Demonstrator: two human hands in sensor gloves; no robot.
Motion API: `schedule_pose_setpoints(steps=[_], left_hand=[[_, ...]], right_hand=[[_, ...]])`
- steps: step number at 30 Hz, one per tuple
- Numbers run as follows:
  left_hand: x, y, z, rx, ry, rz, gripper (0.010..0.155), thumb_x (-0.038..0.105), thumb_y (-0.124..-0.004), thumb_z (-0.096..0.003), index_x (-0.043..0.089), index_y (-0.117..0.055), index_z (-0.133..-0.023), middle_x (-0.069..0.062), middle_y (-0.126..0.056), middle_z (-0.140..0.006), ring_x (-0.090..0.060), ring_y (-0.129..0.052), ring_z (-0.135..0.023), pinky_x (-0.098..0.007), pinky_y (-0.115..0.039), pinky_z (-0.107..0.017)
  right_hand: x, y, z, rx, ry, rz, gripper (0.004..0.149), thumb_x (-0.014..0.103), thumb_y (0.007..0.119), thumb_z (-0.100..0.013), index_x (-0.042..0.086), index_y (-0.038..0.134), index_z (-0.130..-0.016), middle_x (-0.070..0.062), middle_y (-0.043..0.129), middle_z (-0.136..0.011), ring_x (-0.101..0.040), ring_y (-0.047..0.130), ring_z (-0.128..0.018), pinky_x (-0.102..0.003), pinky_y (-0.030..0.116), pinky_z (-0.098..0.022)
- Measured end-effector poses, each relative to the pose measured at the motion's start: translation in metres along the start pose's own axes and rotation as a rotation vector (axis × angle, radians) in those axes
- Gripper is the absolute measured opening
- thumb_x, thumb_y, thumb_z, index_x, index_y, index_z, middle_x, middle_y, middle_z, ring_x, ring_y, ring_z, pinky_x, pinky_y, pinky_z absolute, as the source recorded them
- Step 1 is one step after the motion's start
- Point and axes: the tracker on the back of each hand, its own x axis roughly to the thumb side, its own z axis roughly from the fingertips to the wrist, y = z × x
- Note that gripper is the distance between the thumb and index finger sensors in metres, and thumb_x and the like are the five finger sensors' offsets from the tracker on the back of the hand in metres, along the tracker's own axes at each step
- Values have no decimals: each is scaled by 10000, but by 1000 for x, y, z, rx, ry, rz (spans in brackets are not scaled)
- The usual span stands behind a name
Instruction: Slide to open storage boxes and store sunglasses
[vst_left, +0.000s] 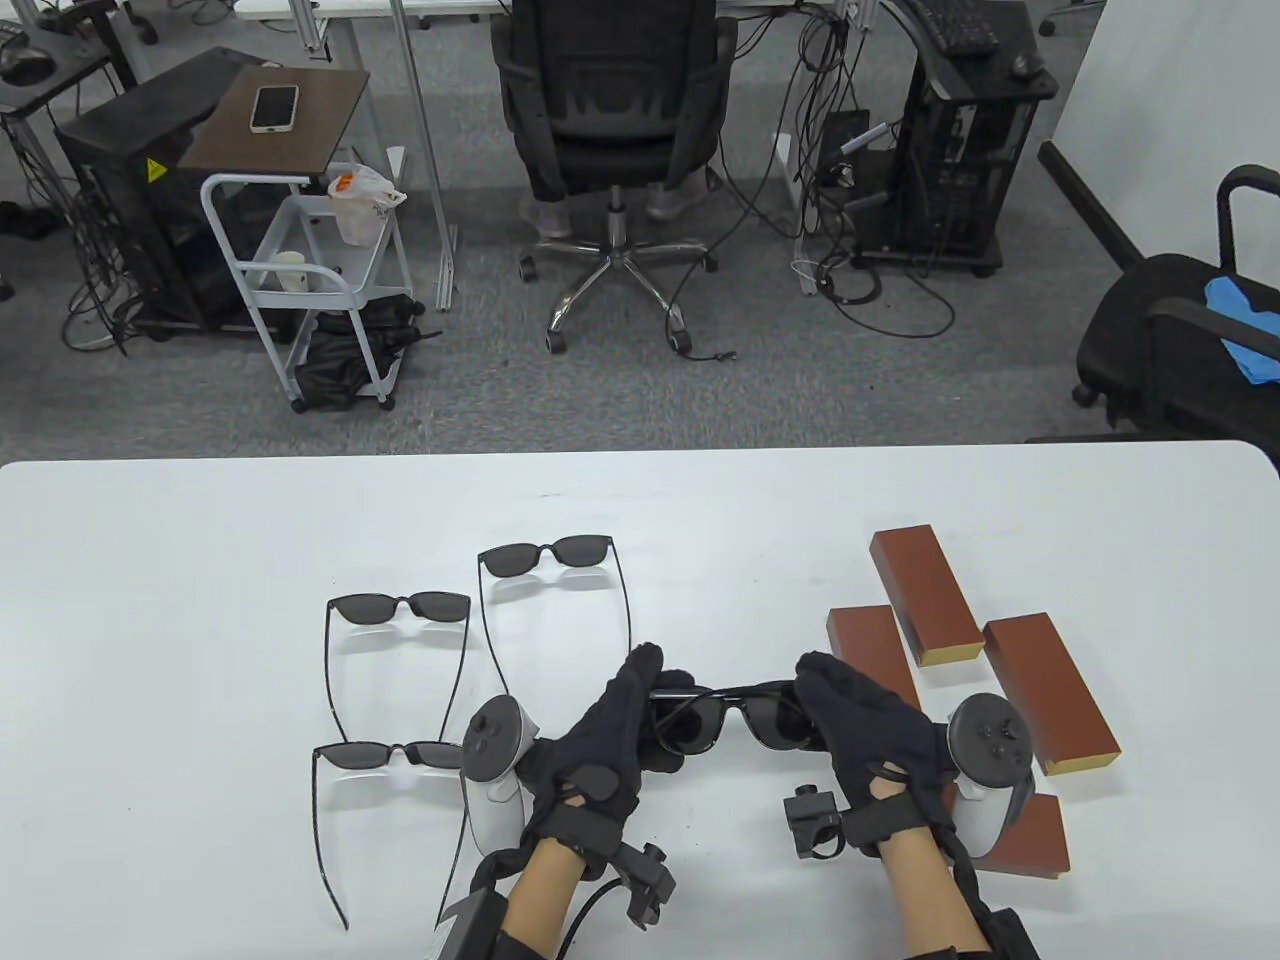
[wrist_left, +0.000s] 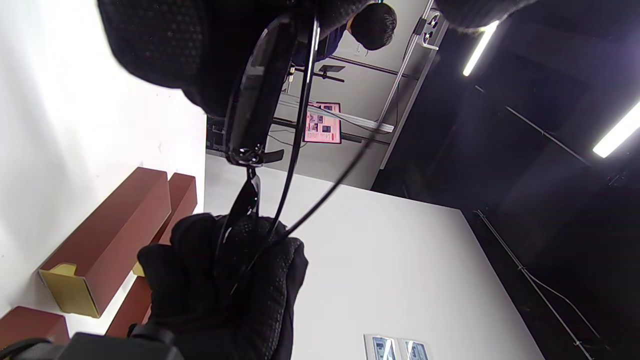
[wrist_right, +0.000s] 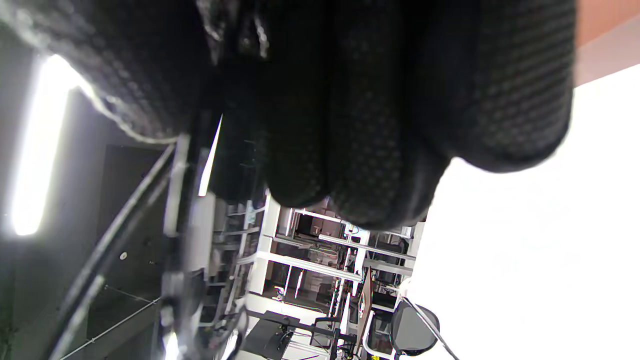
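Observation:
Both hands hold one pair of black sunglasses (vst_left: 735, 718) just above the white table (vst_left: 200, 540). My left hand (vst_left: 625, 715) grips its left end and my right hand (vst_left: 840, 705) grips its right end. In the left wrist view the sunglasses (wrist_left: 260, 120) run between the two gloves with their arms folded in. Three more pairs lie on the table: a far one (vst_left: 548, 558), a middle-left one (vst_left: 398, 608) and a near-left one (vst_left: 385, 757). Several brown storage boxes (vst_left: 925, 595) with yellow ends lie at the right, all closed.
One brown box (vst_left: 1050, 693) lies right of my right hand, another (vst_left: 1030, 838) under that wrist. Beyond the table's far edge stand an office chair (vst_left: 610, 130), a white cart (vst_left: 300, 270) and a computer rack (vst_left: 960, 170).

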Motion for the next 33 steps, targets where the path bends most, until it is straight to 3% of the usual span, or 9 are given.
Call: schedule_pose_setpoints(steps=[7, 13, 15, 17, 20, 27, 33], left_hand=[[0, -2, -1, -6, 34, -36, 696, 556, -625, -519, 203, -479, -1100, -125, -697, -1088, -331, -858, -838, -495, -772, -553], [2, 4, -2, 99, 75, -124, 520, 360, -750, -505, 206, -734, -1001, -102, -905, -922, -265, -1005, -672, -453, -871, -450], [0, 6, -2, 114, 90, -105, 509, 346, -761, -497, 204, -763, -985, -102, -927, -900, -260, -1019, -650, -451, -878, -436], [-2, 8, -2, 103, 98, -77, 506, 341, -764, -496, 203, -766, -983, -106, -929, -896, -263, -1018, -646, -454, -875, -435], [-4, 11, -2, 117, 110, -109, 504, 337, -765, -492, 200, -774, -977, -108, -935, -890, -266, -1019, -639, -459, -872, -429], [-7, 11, -3, 74, 128, -190, 504, 338, -762, -488, 208, -780, -974, -98, -944, -882, -270, -1015, -635, -466, -858, -419], [-10, 11, -4, 60, 134, -216, 502, 335, -762, -483, 213, -787, -970, -95, -950, -873, -269, -1017, -630, -469, -856, -416]], right_hand=[[1, -4, -1, -16, -16, 53, 445, 444, 928, -293, 241, 879, -687, -20, 1077, -475, -227, 1114, -350, -376, 949, -256], [8, -2, 0, -10, -81, 122, 439, 448, 922, -297, 257, 880, -690, -31, 1067, -514, -256, 1097, -401, -401, 931, -299], [14, 0, 3, -28, -135, 196, 454, 459, 909, -304, 261, 867, -711, -42, 1050, -569, -293, 1069, -467, -428, 908, -346], [24, 4, 8, -64, -249, 317, 500, 479, 883, -316, 259, 829, -762, -105, 946, -740, -381, 951, -640, -492, 820, -467], [45, 16, 18, -50, -482, 560, 500, 478, 881, -313, 278, 820, -768, -116, 818, -867, -402, 820, -773, -511, 729, -569], [63, 61, 41, 101, -753, 981, 435, 417, 904, -297, 286, 870, -711, -65, 878, -817, -354, 846, -762, -513, 728, -576], [61, 74, 45, 109, -786, 1110, 385, 385, 904, -297, 280, 901, -667, -62, 935, -727, -325, 909, -672, -499, 768, -530]])
